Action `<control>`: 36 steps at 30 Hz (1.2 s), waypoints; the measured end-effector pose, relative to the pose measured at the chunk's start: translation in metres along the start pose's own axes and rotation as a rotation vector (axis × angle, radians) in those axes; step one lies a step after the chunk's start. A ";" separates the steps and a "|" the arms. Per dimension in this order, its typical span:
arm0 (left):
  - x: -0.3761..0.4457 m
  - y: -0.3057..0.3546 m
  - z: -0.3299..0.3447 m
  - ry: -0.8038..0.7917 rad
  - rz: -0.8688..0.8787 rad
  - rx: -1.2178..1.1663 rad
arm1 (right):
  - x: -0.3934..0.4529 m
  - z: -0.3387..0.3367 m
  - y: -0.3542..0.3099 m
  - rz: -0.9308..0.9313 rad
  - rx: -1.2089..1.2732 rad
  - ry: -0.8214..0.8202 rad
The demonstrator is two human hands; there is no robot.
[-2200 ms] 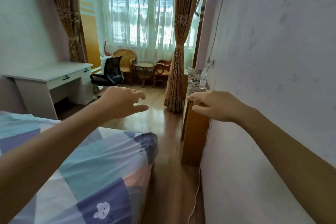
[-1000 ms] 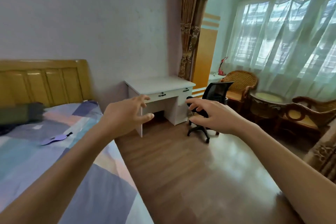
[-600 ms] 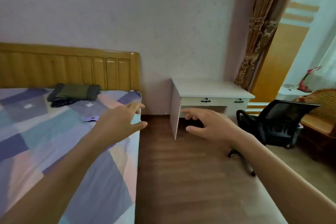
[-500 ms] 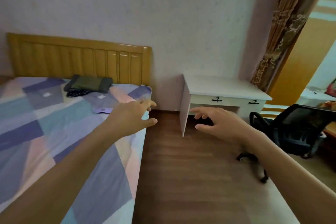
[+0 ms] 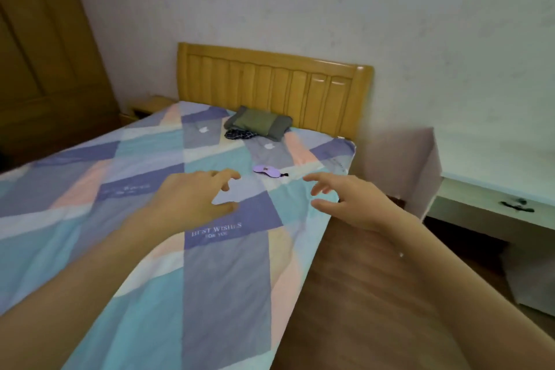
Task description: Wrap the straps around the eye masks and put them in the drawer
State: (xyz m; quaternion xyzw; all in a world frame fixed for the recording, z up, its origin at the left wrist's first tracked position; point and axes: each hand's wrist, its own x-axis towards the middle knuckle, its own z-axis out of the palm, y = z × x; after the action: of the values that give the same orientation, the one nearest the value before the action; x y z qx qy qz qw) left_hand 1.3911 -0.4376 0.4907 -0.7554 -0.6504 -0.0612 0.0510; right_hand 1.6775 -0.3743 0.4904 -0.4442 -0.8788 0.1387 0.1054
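A purple eye mask [image 5: 266, 170] with a black strap end lies flat on the patchwork bedspread [image 5: 150, 177], near the bed's right side. A dark patterned item [image 5: 239, 134], possibly another mask, lies by the pillow. My left hand [image 5: 195, 198] hovers over the bedspread, short of the mask, fingers loosely spread and holding nothing. My right hand [image 5: 348, 201] is stretched out above the bed's right edge, also relaxed with nothing in it. At the right stands a white desk [image 5: 468, 189] with a drawer [image 5: 492, 210] that has a black handle and is closed.
A grey-green pillow [image 5: 261, 122] lies against the wooden headboard [image 5: 270, 81]. Wooden floor [image 5: 360, 294] runs between the bed and the desk. A brown wardrobe [image 5: 39, 54] stands at the far left, with a low wooden nightstand [image 5: 147, 105] beside the bed.
The view has swung left from the window and desk to the bed and moved closer. Both hands stay held out in front, holding nothing; the purple mask is now just ahead of them.
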 end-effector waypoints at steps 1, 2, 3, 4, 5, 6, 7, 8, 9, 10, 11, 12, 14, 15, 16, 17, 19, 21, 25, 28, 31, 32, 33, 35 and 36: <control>0.014 -0.011 0.010 0.008 -0.021 0.009 | 0.023 0.004 0.004 -0.023 0.007 -0.021; 0.031 -0.022 0.020 0.014 -0.033 0.013 | 0.046 0.007 0.008 -0.045 0.008 -0.037; 0.050 -0.030 0.029 0.012 -0.046 0.006 | 0.067 0.009 0.014 -0.061 0.000 -0.056; 0.068 -0.034 0.036 0.005 -0.066 -0.006 | 0.085 0.009 0.021 -0.075 -0.011 -0.074; 0.087 -0.036 0.044 -0.006 -0.085 -0.007 | 0.100 0.008 0.031 -0.079 -0.019 -0.090; 0.108 -0.036 0.053 -0.017 -0.090 0.007 | 0.114 0.005 0.043 -0.076 -0.032 -0.102; 0.131 -0.035 0.061 -0.036 -0.082 0.032 | 0.125 0.001 0.057 -0.067 -0.049 -0.115; 0.154 -0.033 0.067 -0.059 -0.068 0.050 | 0.136 -0.003 0.074 -0.058 -0.071 -0.130; 0.178 -0.030 0.074 -0.083 -0.047 0.058 | 0.146 -0.009 0.093 -0.046 -0.090 -0.143; 0.203 -0.027 0.080 -0.100 -0.023 0.055 | 0.157 -0.015 0.113 -0.033 -0.110 -0.146; 0.228 -0.024 0.084 -0.105 -0.002 0.041 | 0.169 -0.022 0.135 -0.022 -0.133 -0.142; 0.254 -0.020 0.088 -0.101 0.012 0.024 | 0.182 -0.027 0.158 -0.017 -0.160 -0.136; 0.307 -0.011 0.095 -0.081 0.028 0.002 | 0.215 -0.033 0.202 -0.008 -0.190 -0.138; 0.334 -0.006 0.101 -0.073 0.023 -0.010 | 0.234 -0.035 0.224 -0.009 -0.186 -0.142; 0.359 -0.003 0.108 -0.063 0.006 -0.029 | 0.255 -0.036 0.245 -0.023 -0.179 -0.144; 0.384 -0.001 0.116 -0.056 -0.020 -0.053 | 0.278 -0.036 0.266 -0.047 -0.172 -0.150; 0.428 0.000 0.133 -0.052 -0.081 -0.091 | 0.326 -0.036 0.304 -0.105 -0.154 -0.169; 0.465 -0.003 0.153 -0.073 -0.155 -0.118 | 0.374 -0.034 0.338 -0.160 -0.130 -0.205; 0.524 -0.016 0.199 -0.141 -0.301 -0.181 | 0.464 -0.019 0.392 -0.256 -0.126 -0.320; 0.556 -0.032 0.242 -0.162 -0.400 -0.231 | 0.529 0.006 0.414 -0.328 -0.134 -0.422; 0.587 -0.057 0.296 -0.203 -0.510 -0.295 | 0.596 0.050 0.428 -0.388 -0.128 -0.520; 0.598 -0.066 0.318 -0.221 -0.547 -0.315 | 0.615 0.069 0.434 -0.406 -0.133 -0.556; 0.611 -0.075 0.339 -0.234 -0.579 -0.333 | 0.635 0.090 0.440 -0.428 -0.136 -0.584; 0.639 -0.094 0.382 -0.268 -0.627 -0.372 | 0.671 0.134 0.455 -0.443 -0.135 -0.640; 0.655 -0.106 0.403 -0.276 -0.646 -0.387 | 0.689 0.155 0.463 -0.434 -0.128 -0.658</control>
State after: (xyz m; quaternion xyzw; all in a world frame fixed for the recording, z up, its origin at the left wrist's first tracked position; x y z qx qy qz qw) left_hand 1.3924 0.2809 0.1971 -0.5089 -0.8315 -0.0933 -0.2020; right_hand 1.5756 0.4230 0.2309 -0.1855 -0.9460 0.1932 -0.1827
